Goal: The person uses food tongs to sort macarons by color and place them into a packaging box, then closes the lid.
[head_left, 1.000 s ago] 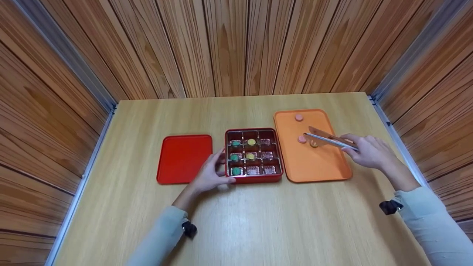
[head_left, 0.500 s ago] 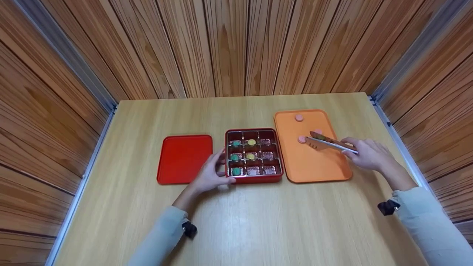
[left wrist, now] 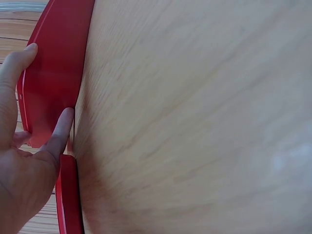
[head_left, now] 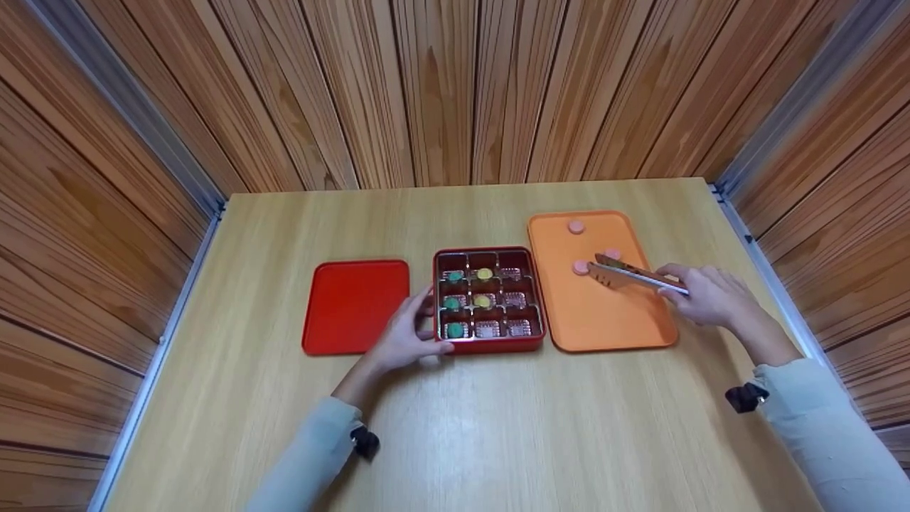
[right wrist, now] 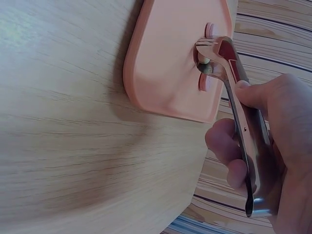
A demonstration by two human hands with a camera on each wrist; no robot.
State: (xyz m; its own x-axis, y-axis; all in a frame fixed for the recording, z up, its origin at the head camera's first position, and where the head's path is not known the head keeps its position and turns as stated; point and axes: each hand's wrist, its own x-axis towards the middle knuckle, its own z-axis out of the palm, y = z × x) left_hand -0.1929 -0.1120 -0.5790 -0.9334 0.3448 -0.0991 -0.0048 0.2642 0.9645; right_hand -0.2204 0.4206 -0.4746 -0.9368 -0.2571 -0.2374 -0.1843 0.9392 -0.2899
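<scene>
Tongs [right wrist: 245,127]: tips shifted slightly nearer the person over the last second, uncovering one more pink disc; over the last half second, almost nothing has moved.
Right hand [head_left: 707,291]: fingers clamped on the tongs, thumb against one arm, other fingers curled on the opposite side.
Yellow disc [right wrist: 204,60]: between the tong tips, over the orange tray [head_left: 611,327]; a second ago it showed on that tray under them. Judging by this, it has been caught, though whether it is lifted clear I cannot tell.
Pink discs [head_left: 581,267]: three on the orange tray, near its far half, two close to the tongs; the right wrist view shows only two.
Left hand [head_left: 405,336]: thumb on the near wall, fingers at the left wall, holding the red box [head_left: 498,346]; some fingertips are hidden.
Box contents: just left of the orange tray, three green discs [head_left: 455,329] fill the left column; two yellow ones sit in the far and middle compartments of the centre column.
Red square tray [head_left: 355,306]: farther left of the orange tray, past the box, its right edge partly behind the left hand.
</scene>
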